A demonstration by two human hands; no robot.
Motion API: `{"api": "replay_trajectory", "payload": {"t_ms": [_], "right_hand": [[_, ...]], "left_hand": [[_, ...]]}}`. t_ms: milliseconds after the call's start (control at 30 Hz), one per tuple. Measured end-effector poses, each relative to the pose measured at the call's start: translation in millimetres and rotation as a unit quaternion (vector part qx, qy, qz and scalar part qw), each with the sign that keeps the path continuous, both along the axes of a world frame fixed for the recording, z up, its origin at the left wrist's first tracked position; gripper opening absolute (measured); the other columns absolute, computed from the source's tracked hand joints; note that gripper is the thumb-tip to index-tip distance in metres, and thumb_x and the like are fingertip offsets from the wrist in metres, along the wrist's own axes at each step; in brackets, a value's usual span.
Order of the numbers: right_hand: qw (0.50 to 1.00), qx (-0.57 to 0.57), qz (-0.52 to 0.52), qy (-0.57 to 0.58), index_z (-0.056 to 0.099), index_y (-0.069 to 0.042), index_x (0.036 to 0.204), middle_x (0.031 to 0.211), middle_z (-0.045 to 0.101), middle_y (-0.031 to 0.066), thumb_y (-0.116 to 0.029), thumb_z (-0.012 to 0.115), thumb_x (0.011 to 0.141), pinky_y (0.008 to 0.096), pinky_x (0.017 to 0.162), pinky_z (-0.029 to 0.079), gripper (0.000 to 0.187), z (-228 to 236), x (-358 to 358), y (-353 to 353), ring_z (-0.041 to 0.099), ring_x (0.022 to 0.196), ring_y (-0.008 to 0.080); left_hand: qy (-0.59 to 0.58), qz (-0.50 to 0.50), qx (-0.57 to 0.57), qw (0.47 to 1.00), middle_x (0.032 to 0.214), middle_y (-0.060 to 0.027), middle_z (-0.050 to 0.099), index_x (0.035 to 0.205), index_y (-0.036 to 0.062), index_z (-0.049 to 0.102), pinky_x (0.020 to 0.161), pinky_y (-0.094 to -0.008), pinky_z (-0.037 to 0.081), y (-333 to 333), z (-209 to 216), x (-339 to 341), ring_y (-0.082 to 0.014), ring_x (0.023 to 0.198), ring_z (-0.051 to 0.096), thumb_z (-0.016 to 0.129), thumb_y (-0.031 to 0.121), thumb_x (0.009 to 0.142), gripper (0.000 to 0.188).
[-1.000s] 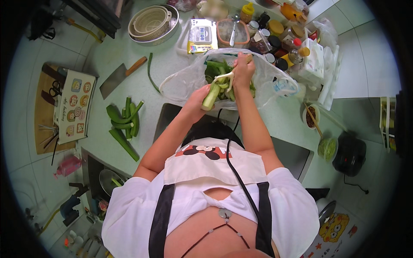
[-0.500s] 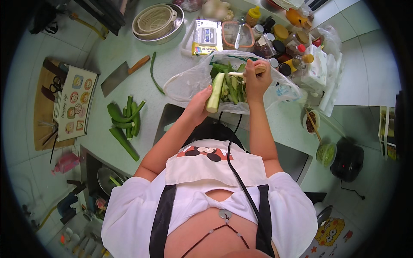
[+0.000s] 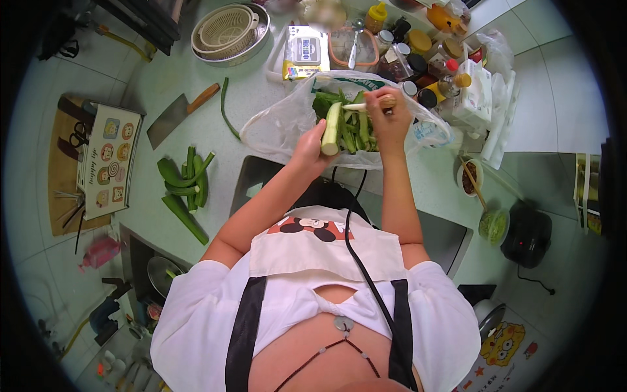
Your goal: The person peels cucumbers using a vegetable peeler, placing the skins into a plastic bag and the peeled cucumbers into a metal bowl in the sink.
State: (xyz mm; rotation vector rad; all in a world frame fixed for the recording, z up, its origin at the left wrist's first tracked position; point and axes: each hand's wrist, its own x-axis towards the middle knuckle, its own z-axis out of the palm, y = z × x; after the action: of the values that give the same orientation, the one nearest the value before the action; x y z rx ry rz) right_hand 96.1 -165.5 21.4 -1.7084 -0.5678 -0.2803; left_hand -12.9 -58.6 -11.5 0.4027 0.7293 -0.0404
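My left hand [image 3: 309, 147] is closed round the lower part of a long, pale green peeled vegetable [image 3: 332, 127], perhaps a luffa. Its upper end tilts away from me over an open white plastic bag [image 3: 273, 125]. Dark green peelings [image 3: 358, 136] are heaped inside the bag. In my right hand [image 3: 390, 124] is a vegetable peeler [image 3: 354, 106] with a pale head and a wooden-looking handle, gripped in a fist. The peeler's head lies close beside the vegetable's upper end; whether it touches cannot be made out.
Several green vegetable pieces [image 3: 183, 218] lie on the counter at left, near a cleaver [image 3: 170, 120] and a thin green strip [image 3: 227, 108]. Nested strainers [image 3: 225, 29], a wipes pack [image 3: 305, 53], a lidded container [image 3: 336, 49] and bottles [image 3: 450, 85] line the back. A sink [image 3: 247, 183] lies under my arms.
The vegetable stands slightly more upright, and my left hand has shifted a little right with it. My right hand has turned slightly with the peeler, still beside the vegetable. The whole view has shifted slightly.
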Motion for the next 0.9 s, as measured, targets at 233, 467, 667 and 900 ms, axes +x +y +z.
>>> {"api": "replay_trajectory", "payload": {"t_ms": [233, 467, 667, 900], "right_hand": [[0.987, 0.068, 0.108, 0.099, 0.054, -0.005, 0.087, 0.085, 0.063, 0.0065, -0.012, 0.062, 0.078, 0.0236, 0.067, 0.046, 0.014, -1.4, -7.4, -3.0, 0.059, 0.078, 0.0122], [0.982, 0.081, 0.119, 0.119, 0.050, -0.002, 0.092, 0.097, 0.060, 0.0140, -0.011, 0.057, 0.082, 0.0255, 0.075, 0.046, 0.015, -6.8, -14.6, -15.0, 0.058, 0.089, 0.0173], [0.970, 0.134, 0.150, 0.135, 0.047, -0.001, 0.097, 0.107, 0.054, 0.0183, -0.011, 0.053, 0.085, 0.0288, 0.079, 0.049, 0.018, -0.9, -18.5, -22.3, 0.056, 0.094, 0.0224], [0.970, 0.123, 0.068, 0.200, 0.049, -0.001, 0.093, 0.094, 0.059, 0.0139, -0.010, 0.054, 0.084, 0.0209, 0.067, 0.048, 0.013, 2.8, -21.5, -29.9, 0.058, 0.083, 0.0144]], "left_hand": [[0.002, -0.005, -0.051, 0.999, 0.088, -0.0084, 0.053, 0.104, 0.0076, 0.048, 0.062, -0.0306, 0.043, 4.5, -12.7, -0.9, -0.0183, 0.074, 0.051, 0.041, 0.031, 0.090, 0.028], [0.004, 0.023, -0.051, 0.998, 0.088, -0.0075, 0.053, 0.104, 0.0079, 0.048, 0.060, -0.0299, 0.043, 6.7, -6.4, -2.8, -0.0177, 0.073, 0.051, 0.042, 0.031, 0.090, 0.028], [0.003, 0.023, -0.031, 0.999, 0.089, -0.0068, 0.053, 0.106, 0.0084, 0.047, 0.060, -0.0301, 0.045, 10.4, -9.9, -7.1, -0.0174, 0.074, 0.051, 0.042, 0.031, 0.090, 0.028], [-0.029, 0.017, -0.028, 0.999, 0.090, -0.0070, 0.053, 0.108, 0.0083, 0.047, 0.061, -0.0307, 0.045, 12.7, -10.3, -9.9, -0.0175, 0.075, 0.051, 0.041, 0.031, 0.090, 0.029]]}}
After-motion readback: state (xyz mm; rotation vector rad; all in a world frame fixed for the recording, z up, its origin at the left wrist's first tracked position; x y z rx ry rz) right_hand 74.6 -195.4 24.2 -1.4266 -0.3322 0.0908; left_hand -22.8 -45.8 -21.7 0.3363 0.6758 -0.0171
